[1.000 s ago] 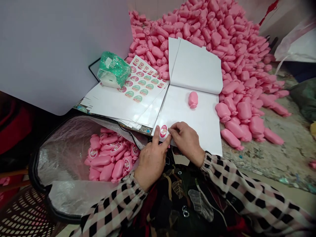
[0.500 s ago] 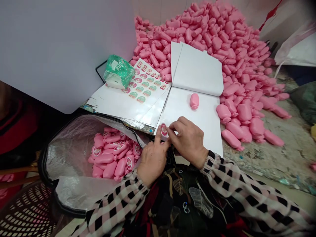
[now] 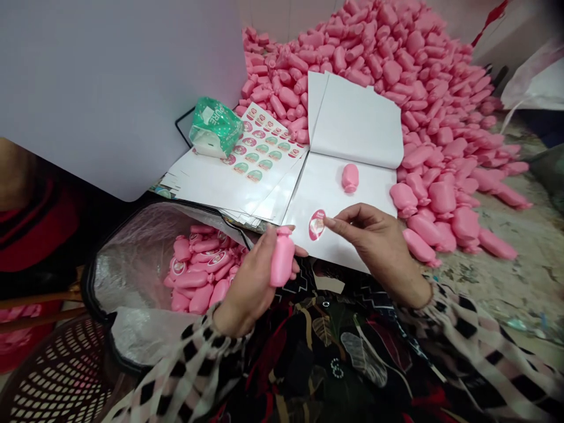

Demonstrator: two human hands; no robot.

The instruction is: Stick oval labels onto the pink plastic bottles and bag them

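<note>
My left hand (image 3: 249,285) is closed round a small pink bottle (image 3: 282,259), neck pointing away from me, with a plain face turned up. To the right, my right hand (image 3: 382,244) pinches the edge of an oval pink-and-white sticker (image 3: 316,225) between thumb and forefinger, above white sheets (image 3: 304,194). Bottle and sticker are apart. A second pink bottle (image 3: 350,178) lies on the white sheet beyond my right hand. Sheets of round and oval stickers (image 3: 264,141) lie to the left of it.
A large heap of pink bottles (image 3: 423,94) fills the back and right. At lower left, an open lined bag (image 3: 132,276) holds bottles with oval labels. A green plastic packet (image 3: 215,126) sits on the papers. A brown basket (image 3: 57,376) stands beside the bag.
My hands were together at an oval sticker; now they are apart. The left has turned over and shows a bottle with a plain face. The right has moved rightward, holding a sticker.
</note>
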